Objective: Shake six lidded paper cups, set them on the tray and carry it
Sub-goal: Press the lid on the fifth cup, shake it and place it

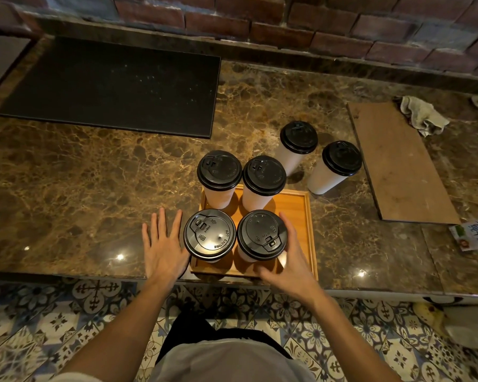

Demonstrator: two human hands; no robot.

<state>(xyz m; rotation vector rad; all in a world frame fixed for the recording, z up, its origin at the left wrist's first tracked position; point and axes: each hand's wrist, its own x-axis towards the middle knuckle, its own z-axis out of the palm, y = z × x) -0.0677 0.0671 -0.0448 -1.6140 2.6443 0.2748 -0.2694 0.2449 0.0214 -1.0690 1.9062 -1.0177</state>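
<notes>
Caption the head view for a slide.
Right hand holds the near-right cup, fourth on the wooden tray; two cups wait on the counter; left hand open.

We record six white paper cups, black lids fitted, all upright. Four stand two-by-two on the wooden tray point(296, 208): far-left cup point(219, 169), far-right cup point(264, 175), near-left cup point(209, 233), near-right cup point(261, 235). The rear cup point(298, 137) and right cup point(342, 158) stand off the tray, near its far right corner.

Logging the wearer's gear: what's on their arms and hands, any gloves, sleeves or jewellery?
The left hand and right hand are bare: no gloves, rings or watch. Both forearms are uncovered; a pale grey shirt shows below.
</notes>
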